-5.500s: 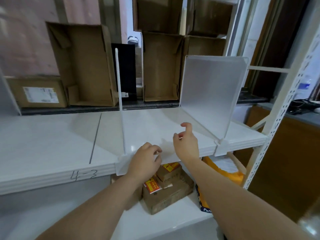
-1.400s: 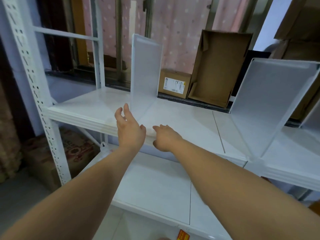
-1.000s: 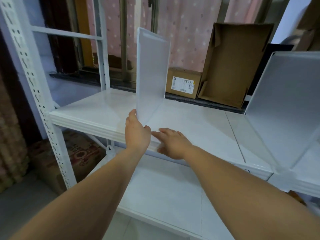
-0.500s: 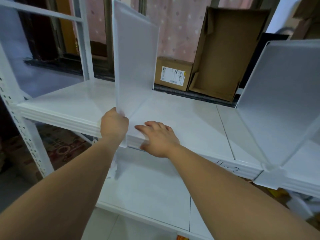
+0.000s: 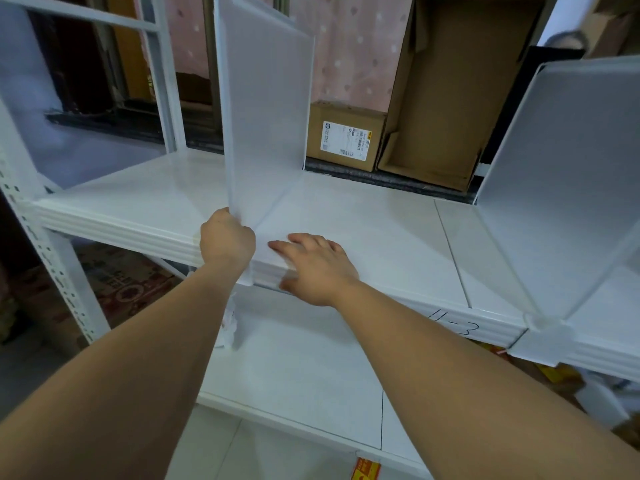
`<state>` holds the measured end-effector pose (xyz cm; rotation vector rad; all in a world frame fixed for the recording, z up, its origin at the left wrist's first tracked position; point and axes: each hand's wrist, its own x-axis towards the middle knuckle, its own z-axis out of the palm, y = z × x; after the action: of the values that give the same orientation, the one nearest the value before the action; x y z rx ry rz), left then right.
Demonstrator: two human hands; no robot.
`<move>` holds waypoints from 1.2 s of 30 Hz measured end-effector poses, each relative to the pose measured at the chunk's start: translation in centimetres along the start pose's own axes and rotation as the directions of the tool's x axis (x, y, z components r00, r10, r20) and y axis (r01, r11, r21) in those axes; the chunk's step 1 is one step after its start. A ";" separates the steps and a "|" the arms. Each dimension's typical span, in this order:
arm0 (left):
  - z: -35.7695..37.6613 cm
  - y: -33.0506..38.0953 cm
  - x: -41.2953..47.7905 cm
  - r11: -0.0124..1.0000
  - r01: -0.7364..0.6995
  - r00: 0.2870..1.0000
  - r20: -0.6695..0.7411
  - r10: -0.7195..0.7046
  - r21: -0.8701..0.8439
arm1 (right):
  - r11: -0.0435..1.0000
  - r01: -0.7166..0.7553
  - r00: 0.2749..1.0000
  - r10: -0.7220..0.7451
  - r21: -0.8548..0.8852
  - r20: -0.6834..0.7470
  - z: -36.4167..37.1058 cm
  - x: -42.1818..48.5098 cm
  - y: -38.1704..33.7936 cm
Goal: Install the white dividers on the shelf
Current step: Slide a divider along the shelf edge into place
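A white divider (image 5: pixel 266 109) stands upright across the white shelf (image 5: pixel 363 220), its clip hooked over the shelf's front lip. My left hand (image 5: pixel 227 239) is shut on the divider's lower front edge. My right hand (image 5: pixel 311 263) lies flat, fingers spread, on the shelf's front edge just right of the divider. A second white divider (image 5: pixel 568 174) stands on the same shelf at the right, its clip (image 5: pixel 540 337) over the front lip.
The rack's perforated white upright (image 5: pixel 45 251) is at the left. A small sealed carton (image 5: pixel 344 136) and an open tall cardboard box (image 5: pixel 446 91) sit behind the shelf. A lower white shelf (image 5: pixel 304 375) lies under my forearms.
My view swung from the right end of the shelf to the left. My left hand rose to the left divider and closed on its lower front edge; my right hand settled flat on the shelf.
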<state>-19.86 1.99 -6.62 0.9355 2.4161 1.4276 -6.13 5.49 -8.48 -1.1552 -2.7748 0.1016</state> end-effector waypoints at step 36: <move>0.5 -0.7 1.1 0.964 0.016 1.000 -0.001 -0.017 0.264 | 1.000 -0.006 1.000 0.006 0.012 0.013 -0.1 0.0 0.0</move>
<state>-20.79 2.74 -7.27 0.9664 2.6519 1.1148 -6.09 5.48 -8.34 -1.1641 -2.7785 0.1262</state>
